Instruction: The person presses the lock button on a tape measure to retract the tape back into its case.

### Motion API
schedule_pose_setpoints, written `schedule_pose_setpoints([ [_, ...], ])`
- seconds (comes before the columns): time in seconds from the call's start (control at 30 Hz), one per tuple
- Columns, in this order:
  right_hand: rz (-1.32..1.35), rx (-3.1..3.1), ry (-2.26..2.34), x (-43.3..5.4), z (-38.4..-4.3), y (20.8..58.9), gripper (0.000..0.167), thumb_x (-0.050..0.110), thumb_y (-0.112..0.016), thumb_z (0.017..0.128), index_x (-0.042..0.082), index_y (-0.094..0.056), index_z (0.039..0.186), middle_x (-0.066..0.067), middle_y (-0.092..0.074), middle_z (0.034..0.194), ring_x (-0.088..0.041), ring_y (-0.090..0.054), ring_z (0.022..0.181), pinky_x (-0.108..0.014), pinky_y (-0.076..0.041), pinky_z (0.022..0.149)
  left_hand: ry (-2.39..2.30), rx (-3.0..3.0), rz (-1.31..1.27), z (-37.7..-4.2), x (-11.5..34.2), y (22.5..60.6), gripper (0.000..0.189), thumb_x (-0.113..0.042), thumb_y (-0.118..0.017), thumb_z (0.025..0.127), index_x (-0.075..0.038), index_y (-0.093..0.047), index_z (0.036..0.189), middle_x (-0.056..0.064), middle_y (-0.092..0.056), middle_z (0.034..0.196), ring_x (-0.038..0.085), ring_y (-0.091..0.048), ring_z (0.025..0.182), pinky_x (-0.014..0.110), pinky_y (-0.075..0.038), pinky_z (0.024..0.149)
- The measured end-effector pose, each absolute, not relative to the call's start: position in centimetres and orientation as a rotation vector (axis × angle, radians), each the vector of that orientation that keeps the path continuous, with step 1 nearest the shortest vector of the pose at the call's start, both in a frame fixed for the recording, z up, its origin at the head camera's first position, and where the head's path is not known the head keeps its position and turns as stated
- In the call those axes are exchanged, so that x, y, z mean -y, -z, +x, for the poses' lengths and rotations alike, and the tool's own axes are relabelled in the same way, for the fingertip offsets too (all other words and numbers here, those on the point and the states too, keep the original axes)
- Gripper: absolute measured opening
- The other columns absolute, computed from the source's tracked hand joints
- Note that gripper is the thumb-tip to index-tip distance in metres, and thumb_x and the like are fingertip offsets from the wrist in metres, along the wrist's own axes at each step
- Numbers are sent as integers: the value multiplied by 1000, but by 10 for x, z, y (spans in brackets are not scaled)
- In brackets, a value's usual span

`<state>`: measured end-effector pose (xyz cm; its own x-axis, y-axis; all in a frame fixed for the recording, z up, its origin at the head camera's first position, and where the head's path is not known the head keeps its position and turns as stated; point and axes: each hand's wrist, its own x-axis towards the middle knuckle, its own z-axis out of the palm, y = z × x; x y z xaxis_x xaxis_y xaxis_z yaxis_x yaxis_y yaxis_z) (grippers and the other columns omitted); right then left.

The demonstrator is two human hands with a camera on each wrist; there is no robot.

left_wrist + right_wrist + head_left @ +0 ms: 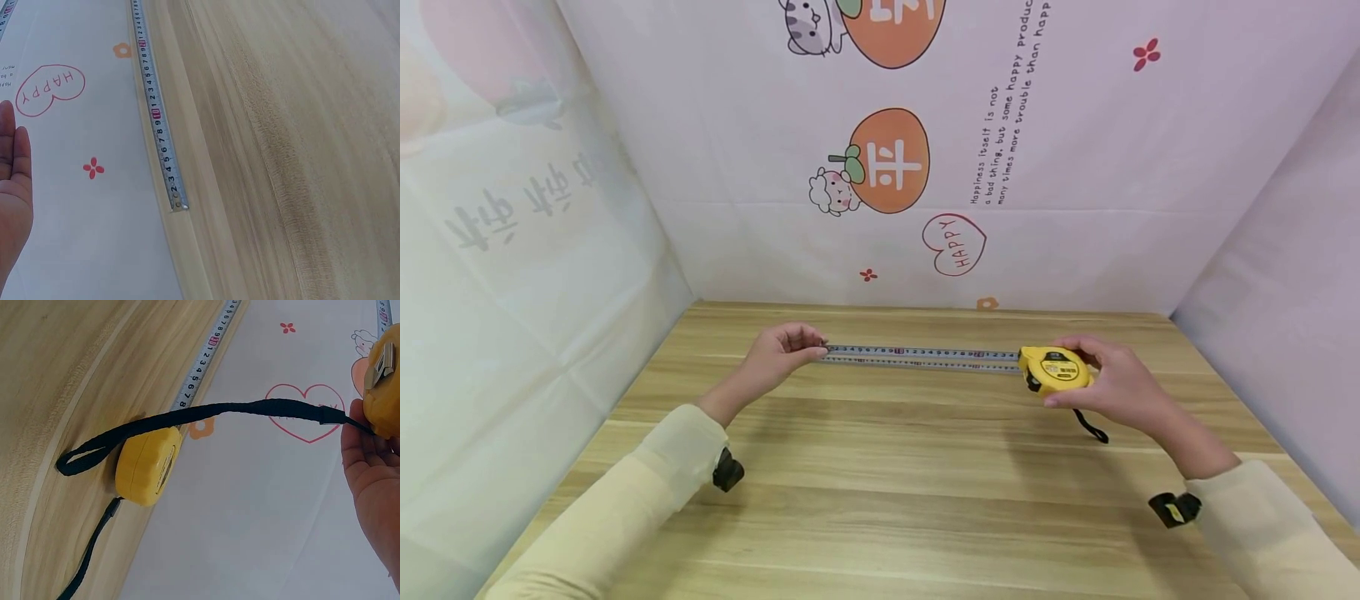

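Observation:
My right hand (1116, 379) grips a yellow tape measure (1060, 369) by its case. From the case a metal blade (940, 353) runs out to the left, and my left hand (782, 354) pinches its end between thumb and fingers. A second blade (891, 362) shows just below it in the head view. In the right wrist view a second yellow tape measure (147, 465) lies on the table, its blade (206, 356) drawn out; the held case hides most of it in the head view. A black strap (206, 412) hangs from the held tape measure.
The wooden table (880, 500) ends at the back against a white printed cloth (1045, 258). More cloth hangs along the left (512, 333) and right (1285, 275) sides. A black device sits at each sleeve cuff.

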<state>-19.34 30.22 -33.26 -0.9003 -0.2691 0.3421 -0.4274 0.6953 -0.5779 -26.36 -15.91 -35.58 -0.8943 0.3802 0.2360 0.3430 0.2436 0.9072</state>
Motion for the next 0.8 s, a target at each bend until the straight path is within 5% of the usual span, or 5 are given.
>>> schedule_pose_setpoints([
  [0.17, 570, 2674, -1018, -301, -194, 332, 67, 24, -92, 66, 2, -60, 121, -11, -63, 111, -10, -57, 91, -19, -50, 70, -1775, -2439, 720, -264, 157, 356, 16, -12, -69, 92, -1, -67, 104, 9, -67, 96, 20, -63, 82, 28, -54, 72],
  [0.43, 568, 2697, -1018, -300, -193, 333, 69, 26, -91, 68, 0, -58, 123, -13, -60, 114, -17, -57, 91, -21, -51, 69, -1816, -2425, 811, -263, 153, 357, 14, -7, -68, 91, 3, -66, 102, 9, -68, 93, 43, -60, 89, 26, -54, 71],
  [0.8, 548, 2717, -1051, -298, -193, 333, 70, 25, -91, 68, -2, -57, 124, -15, -60, 115, -25, -56, 91, -23, -52, 68, -1811, -2421, 798, -265, 153, 358, 14, -7, -68, 92, 2, -67, 101, 10, -67, 94, 42, -60, 89, 27, -54, 72],
])
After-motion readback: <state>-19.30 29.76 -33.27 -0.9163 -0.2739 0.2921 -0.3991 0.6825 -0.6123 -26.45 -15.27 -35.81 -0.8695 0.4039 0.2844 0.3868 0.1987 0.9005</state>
